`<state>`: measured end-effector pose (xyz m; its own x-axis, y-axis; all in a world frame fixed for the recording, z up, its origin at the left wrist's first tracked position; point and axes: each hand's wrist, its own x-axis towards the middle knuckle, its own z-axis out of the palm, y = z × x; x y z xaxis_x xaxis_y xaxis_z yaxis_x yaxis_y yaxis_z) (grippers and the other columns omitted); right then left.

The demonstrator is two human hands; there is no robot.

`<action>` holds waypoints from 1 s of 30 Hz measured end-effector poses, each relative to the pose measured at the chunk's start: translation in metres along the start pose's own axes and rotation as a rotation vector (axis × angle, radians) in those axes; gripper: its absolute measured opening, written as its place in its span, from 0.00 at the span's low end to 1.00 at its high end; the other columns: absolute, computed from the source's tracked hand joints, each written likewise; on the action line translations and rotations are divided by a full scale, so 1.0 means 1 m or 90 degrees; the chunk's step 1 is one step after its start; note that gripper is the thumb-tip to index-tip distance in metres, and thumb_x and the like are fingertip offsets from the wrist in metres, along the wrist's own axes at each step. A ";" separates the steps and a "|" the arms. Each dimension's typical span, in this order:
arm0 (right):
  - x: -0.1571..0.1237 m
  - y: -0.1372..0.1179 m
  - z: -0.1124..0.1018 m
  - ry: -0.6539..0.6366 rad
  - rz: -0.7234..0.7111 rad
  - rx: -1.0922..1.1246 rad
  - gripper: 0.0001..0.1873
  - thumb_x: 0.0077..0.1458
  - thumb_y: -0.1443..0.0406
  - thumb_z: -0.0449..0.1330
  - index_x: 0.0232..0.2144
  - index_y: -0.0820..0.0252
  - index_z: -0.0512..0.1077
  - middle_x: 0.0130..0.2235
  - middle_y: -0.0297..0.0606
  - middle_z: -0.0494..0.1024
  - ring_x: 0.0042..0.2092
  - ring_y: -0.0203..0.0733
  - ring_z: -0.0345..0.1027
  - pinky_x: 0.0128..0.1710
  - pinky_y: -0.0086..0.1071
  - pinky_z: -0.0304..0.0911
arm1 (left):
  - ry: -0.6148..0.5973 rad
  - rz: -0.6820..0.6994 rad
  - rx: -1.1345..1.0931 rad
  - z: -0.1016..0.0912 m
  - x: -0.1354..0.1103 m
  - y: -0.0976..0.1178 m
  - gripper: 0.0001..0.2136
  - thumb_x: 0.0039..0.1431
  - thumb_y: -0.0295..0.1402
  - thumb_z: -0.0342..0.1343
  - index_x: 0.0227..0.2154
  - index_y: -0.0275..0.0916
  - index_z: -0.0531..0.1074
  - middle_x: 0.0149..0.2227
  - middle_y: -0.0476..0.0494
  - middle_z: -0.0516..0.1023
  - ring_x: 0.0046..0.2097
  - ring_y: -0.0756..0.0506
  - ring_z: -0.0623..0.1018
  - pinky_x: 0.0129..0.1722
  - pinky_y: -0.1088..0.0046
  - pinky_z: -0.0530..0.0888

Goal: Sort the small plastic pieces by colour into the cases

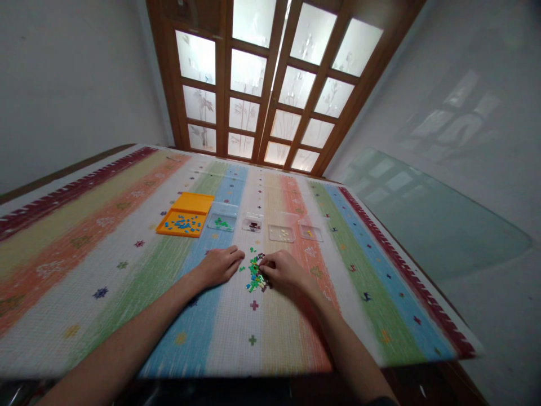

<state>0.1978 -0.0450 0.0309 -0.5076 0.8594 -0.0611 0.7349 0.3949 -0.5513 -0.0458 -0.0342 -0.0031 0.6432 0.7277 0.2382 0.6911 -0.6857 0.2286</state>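
A small heap of tiny coloured pieces [255,274], mostly green and blue, lies on the striped tablecloth [127,270]. My right hand [284,272] rests on the heap's right side with its fingertips pinched together at the pieces. My left hand [220,265] lies palm down on the cloth just left of the heap, fingers curled loosely, nothing visible in it. Beyond the hands stands an orange tray [186,215] holding several blue pieces, then a row of clear little boxes: one with green pieces [222,221], one with dark pieces [252,224], two with yellowish pieces [282,232] [311,231].
The table's right edge [422,287] runs close to a white wall with a glass sheet [422,220] beside it. A wooden door with frosted panes [270,84] stands behind the table. The near table edge is below my forearms.
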 end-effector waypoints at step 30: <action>-0.004 0.116 -0.055 0.555 0.212 0.105 0.18 0.53 0.52 0.54 0.31 0.61 0.73 0.29 0.43 0.78 0.32 0.45 0.69 0.34 0.34 0.59 | -0.007 0.007 0.008 0.002 0.000 -0.002 0.11 0.72 0.33 0.43 0.44 0.41 0.72 0.41 0.45 0.78 0.37 0.46 0.79 0.35 0.73 0.70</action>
<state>0.3100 0.0150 0.0128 0.2812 0.8855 0.3699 0.6753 0.0913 -0.7319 -0.0463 -0.0327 -0.0056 0.6544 0.7202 0.2304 0.6881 -0.6935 0.2136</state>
